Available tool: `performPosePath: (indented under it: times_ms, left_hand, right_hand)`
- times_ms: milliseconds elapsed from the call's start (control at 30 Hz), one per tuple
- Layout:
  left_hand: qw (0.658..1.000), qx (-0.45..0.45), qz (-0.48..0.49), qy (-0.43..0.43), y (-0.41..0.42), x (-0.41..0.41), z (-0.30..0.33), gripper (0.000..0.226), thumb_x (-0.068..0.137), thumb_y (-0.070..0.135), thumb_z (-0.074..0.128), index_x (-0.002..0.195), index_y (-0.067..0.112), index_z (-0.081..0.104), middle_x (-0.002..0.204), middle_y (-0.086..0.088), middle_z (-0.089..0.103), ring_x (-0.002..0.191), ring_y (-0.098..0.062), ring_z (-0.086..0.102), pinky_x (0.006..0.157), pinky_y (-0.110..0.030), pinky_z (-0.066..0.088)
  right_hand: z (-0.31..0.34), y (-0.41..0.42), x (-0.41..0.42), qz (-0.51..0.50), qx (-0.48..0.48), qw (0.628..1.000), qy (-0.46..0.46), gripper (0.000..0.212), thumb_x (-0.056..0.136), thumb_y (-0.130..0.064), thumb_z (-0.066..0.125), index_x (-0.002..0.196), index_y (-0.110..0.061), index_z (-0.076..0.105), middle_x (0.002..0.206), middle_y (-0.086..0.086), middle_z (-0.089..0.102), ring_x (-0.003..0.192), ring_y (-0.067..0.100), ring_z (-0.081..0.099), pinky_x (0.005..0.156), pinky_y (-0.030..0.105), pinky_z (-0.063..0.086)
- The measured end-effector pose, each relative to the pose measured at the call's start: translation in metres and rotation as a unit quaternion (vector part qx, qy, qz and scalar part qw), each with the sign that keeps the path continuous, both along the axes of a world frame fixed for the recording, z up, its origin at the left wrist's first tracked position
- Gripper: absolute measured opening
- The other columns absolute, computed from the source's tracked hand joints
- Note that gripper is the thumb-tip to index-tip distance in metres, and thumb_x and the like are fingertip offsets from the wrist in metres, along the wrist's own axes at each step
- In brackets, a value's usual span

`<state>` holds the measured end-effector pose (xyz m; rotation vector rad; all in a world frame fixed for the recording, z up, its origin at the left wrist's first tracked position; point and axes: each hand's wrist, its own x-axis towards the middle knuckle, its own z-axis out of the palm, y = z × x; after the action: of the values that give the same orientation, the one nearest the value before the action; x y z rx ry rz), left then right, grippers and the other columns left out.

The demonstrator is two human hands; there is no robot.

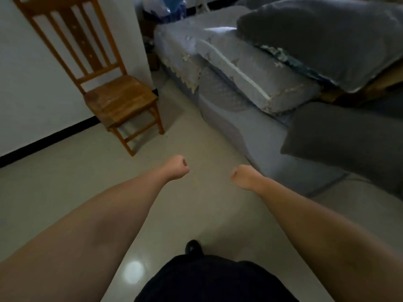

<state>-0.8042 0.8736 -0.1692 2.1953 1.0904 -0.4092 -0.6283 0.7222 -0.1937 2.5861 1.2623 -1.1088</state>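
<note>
Both arms reach forward over the pale tiled floor (196, 138). The left hand (177, 167) is clenched into a fist, thumb folded across the curled fingers, and holds nothing. The right hand (243, 177) is likewise clenched and holds nothing. The two fists sit level with each other, near but apart, with bare floor between them.

The sofa (257, 136) stands to the right. Its lower front edge lies just beside and beyond the right fist, with no contact. A dark cushion (340, 138) rests on the sofa's near end, to the right of that fist and above it in the frame, clear of it. A loose seat pad (250, 68) with pale piping lies skewed further along, and a large grey pillow (327, 35) is propped above it.

The wooden chair (117, 99) stands against the white wall (32, 83), ahead and to the left of the left fist, well apart from it. A black shoe (193, 246) shows below, between the forearms.
</note>
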Motion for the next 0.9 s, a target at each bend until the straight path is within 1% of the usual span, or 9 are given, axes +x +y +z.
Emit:
performPosePath:
  times_ms: [200, 267, 333, 400, 467, 600, 700, 767, 900]
  left_hand:
    - [0.994, -0.026, 0.106, 0.019, 0.059, -0.059, -0.012, 0.008, 0.091, 0.014, 0.051, 0.087, 0.010, 0.057, 0.085, -0.012, 0.056, 0.076, -0.022, 0.054, 0.069, -0.029, 0.039]
    - [0.991, -0.031, 0.129, 0.028, 0.076, -0.069, -0.015, 0.007, 0.091, 0.014, 0.050, 0.087, 0.011, 0.055, 0.086, -0.010, 0.057, 0.077, -0.022, 0.054, 0.070, -0.029, 0.040]
    - [0.987, -0.033, 0.152, 0.029, 0.096, -0.072, -0.019, 0.007, 0.091, 0.015, 0.050, 0.087, 0.011, 0.055, 0.086, -0.009, 0.058, 0.078, -0.022, 0.054, 0.072, -0.030, 0.042]
    - [0.986, -0.034, 0.158, 0.028, 0.112, -0.069, -0.019, 0.009, 0.091, 0.014, 0.050, 0.084, 0.011, 0.056, 0.084, -0.010, 0.057, 0.076, -0.022, 0.054, 0.071, -0.030, 0.043]
    - [0.984, -0.032, 0.172, 0.027, 0.139, -0.061, -0.020, 0.011, 0.091, 0.014, 0.051, 0.083, 0.010, 0.058, 0.083, -0.011, 0.057, 0.074, -0.022, 0.054, 0.070, -0.030, 0.042]
    - [0.975, -0.034, 0.220, 0.007, 0.194, -0.043, -0.017, 0.015, 0.091, 0.017, 0.052, 0.089, 0.008, 0.064, 0.087, -0.012, 0.061, 0.078, -0.024, 0.059, 0.073, -0.031, 0.047]
    - [0.965, -0.040, 0.261, -0.003, 0.239, -0.037, -0.010, 0.023, 0.092, 0.017, 0.051, 0.099, 0.003, 0.067, 0.095, -0.013, 0.064, 0.083, -0.025, 0.059, 0.077, -0.034, 0.050]
    - [0.953, -0.038, 0.300, -0.021, 0.270, -0.038, -0.007, 0.024, 0.092, 0.016, 0.050, 0.104, 0.002, 0.066, 0.097, -0.013, 0.064, 0.086, -0.025, 0.059, 0.075, -0.033, 0.046]
    - [0.929, -0.033, 0.367, -0.038, 0.315, -0.055, 0.004, 0.023, 0.093, 0.018, 0.049, 0.103, 0.004, 0.066, 0.093, -0.009, 0.062, 0.086, -0.023, 0.058, 0.074, -0.029, 0.043]
  right_hand:
    - [-0.004, 0.099, -0.027, 0.082, 0.004, 0.997, -0.001, 0.035, 0.094, -0.018, 0.042, 0.111, -0.001, 0.067, 0.118, 0.015, 0.066, 0.109, 0.030, 0.062, 0.086, 0.028, 0.048]
    - [-0.012, 0.128, -0.031, 0.096, -0.001, 0.995, 0.008, 0.033, 0.093, -0.018, 0.041, 0.104, 0.000, 0.067, 0.115, 0.018, 0.066, 0.104, 0.030, 0.064, 0.079, 0.026, 0.046]
    - [-0.020, 0.156, -0.032, 0.118, -0.010, 0.993, 0.015, 0.027, 0.092, -0.016, 0.041, 0.087, -0.005, 0.064, 0.107, 0.019, 0.066, 0.097, 0.030, 0.063, 0.073, 0.025, 0.041]
    - [-0.022, 0.177, -0.030, 0.137, -0.010, 0.990, 0.014, 0.028, 0.092, -0.015, 0.042, 0.065, -0.013, 0.047, 0.092, 0.015, 0.060, 0.086, 0.025, 0.058, 0.070, 0.023, 0.037]
    - [-0.023, 0.212, -0.022, 0.157, -0.004, 0.988, 0.013, 0.033, 0.092, -0.015, 0.042, 0.059, -0.018, 0.040, 0.090, 0.013, 0.056, 0.082, 0.022, 0.054, 0.069, 0.024, 0.038]
    - [-0.018, 0.287, 0.000, 0.191, -0.004, 0.981, 0.004, 0.027, 0.093, -0.017, 0.040, 0.082, -0.004, 0.061, 0.103, 0.017, 0.064, 0.098, 0.030, 0.062, 0.071, 0.026, 0.041]
    - [-0.008, 0.350, 0.007, 0.250, -0.005, 0.968, -0.008, 0.021, 0.095, -0.017, 0.039, 0.086, -0.010, 0.057, 0.110, 0.016, 0.065, 0.099, 0.030, 0.061, 0.072, 0.026, 0.039]
    - [-0.004, 0.394, 0.005, 0.273, 0.005, 0.962, -0.011, 0.019, 0.095, -0.017, 0.040, 0.090, -0.009, 0.057, 0.113, 0.018, 0.065, 0.100, 0.030, 0.060, 0.073, 0.028, 0.041]
    - [0.001, 0.476, -0.022, 0.348, -0.007, 0.937, -0.026, 0.033, 0.098, -0.018, 0.040, 0.117, -0.001, 0.061, 0.122, 0.016, 0.062, 0.112, 0.031, 0.058, 0.090, 0.034, 0.047]
